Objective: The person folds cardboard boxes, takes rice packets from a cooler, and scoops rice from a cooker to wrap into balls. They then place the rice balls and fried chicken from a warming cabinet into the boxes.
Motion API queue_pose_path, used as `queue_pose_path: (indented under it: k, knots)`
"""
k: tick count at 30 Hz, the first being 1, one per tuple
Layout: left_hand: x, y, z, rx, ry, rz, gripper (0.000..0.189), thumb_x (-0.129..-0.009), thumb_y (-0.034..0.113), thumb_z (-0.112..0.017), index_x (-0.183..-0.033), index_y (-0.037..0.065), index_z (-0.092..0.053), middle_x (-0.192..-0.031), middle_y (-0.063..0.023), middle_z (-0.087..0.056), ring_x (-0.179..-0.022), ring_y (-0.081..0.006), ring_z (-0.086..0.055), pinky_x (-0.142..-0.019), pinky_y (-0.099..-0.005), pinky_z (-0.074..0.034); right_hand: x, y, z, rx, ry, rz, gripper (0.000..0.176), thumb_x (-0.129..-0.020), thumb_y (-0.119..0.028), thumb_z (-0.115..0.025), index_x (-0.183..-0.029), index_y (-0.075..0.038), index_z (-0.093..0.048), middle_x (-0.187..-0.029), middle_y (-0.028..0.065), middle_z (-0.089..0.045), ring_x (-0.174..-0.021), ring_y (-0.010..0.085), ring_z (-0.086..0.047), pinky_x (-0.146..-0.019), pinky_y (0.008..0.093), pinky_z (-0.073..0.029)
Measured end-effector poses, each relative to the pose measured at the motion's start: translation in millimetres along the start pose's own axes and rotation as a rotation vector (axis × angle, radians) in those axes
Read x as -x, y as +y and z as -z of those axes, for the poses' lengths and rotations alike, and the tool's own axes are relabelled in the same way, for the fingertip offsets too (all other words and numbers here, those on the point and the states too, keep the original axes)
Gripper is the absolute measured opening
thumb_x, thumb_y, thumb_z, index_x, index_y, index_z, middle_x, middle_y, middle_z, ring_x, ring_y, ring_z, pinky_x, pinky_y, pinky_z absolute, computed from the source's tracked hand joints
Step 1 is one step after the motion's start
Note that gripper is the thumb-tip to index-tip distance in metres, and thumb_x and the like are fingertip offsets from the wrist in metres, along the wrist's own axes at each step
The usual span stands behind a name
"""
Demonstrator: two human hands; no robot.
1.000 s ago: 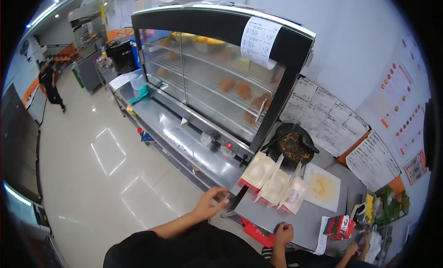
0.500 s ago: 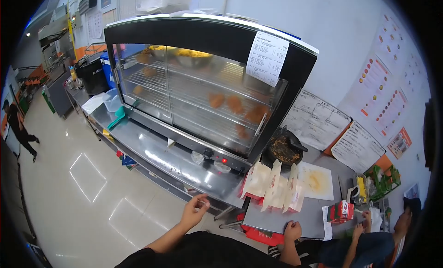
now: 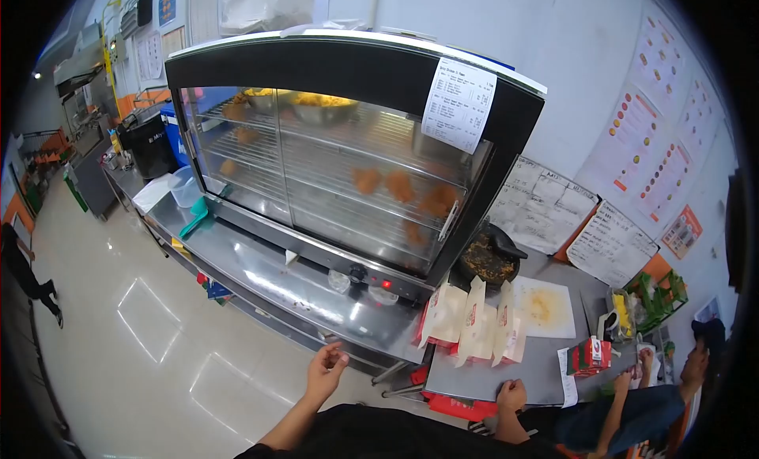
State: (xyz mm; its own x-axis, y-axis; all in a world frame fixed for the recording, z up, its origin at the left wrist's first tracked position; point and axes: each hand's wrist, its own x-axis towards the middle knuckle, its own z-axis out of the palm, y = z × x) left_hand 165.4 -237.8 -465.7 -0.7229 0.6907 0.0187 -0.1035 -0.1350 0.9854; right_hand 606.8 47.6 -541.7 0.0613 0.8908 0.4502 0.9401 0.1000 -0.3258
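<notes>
My left hand (image 3: 325, 370) is in the air before the front edge of the steel counter (image 3: 261, 261), fingers loosely curled, thumb apart, nothing visible in it. My right hand (image 3: 511, 394) rests closed at the edge of the steel table (image 3: 466, 380), below three open-topped cream and red food boxes (image 3: 476, 332) in a row. Behind the counter edge stands a glass-fronted warming cabinet (image 3: 316, 166) with fried pieces (image 3: 399, 186) on its racks and bowls of yellow food (image 3: 322, 103) above. A printed receipt (image 3: 458, 103) hangs on its upper right corner.
At right, a co-worker (image 3: 656, 404) has both hands near a red and green box (image 3: 589, 356). Stone mortar (image 3: 490, 257), stained white cutting board (image 3: 545, 307) and green baskets (image 3: 660, 301) stand on the table. Another person (image 3: 28, 261) is at far left. A teal scoop (image 3: 195, 216) lies on the counter.
My view has shifted slightly. My left hand has turned, its fingers now pointing up and its thumb looser. My right hand stays closed by the table edge. The person at far left has moved further left.
</notes>
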Motion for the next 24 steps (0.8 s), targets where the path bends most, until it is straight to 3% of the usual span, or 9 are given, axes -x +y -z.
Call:
queue_pose_path:
  k: [15,18,24]
  knots:
    - [3.0,0.3,-11.7,-0.004,-0.108,0.083,0.039,-0.092,0.005,-0.067,-0.129,0.0,-0.056,-0.099,-0.0027,-0.064,-0.089,-0.0103,-0.062,-0.081,-0.0257,-0.051,0.3,-8.1,9.9,-0.015,-0.039,0.005,0.029,-0.084,-0.026,-0.06,-0.068,-0.003,-0.053,-0.067,0.0184,-0.057,-0.064,0.041,-0.057,-0.059,0.0515,-0.043]
    - [4.5,-0.7,-14.9,-0.008,-0.12,0.071,0.036,-0.093,0.011,-0.069,-0.126,0.003,-0.057,-0.094,0.0022,-0.063,-0.081,-0.0031,-0.057,-0.074,-0.0195,-0.047,-0.5,1.3,2.9,-0.003,-0.049,0.016,0.03,-0.084,-0.026,-0.06,-0.068,-0.003,-0.053,-0.067,0.019,-0.057,-0.064,0.0414,-0.057,-0.059,0.0511,-0.043]
    - [4.7,-8.6,-12.8,0.01,-0.146,0.105,0.035,-0.093,0.011,-0.069,-0.126,0.002,-0.058,-0.094,0.0028,-0.063,-0.08,-0.0025,-0.056,-0.073,-0.0189,-0.046,1.0,2.6,5.7,-0.033,-0.047,0.011,0.027,-0.083,-0.025,-0.06,-0.069,-0.002,-0.053,-0.067,0.0192,-0.057,-0.065,0.0414,-0.057,-0.059,0.0506,-0.043]
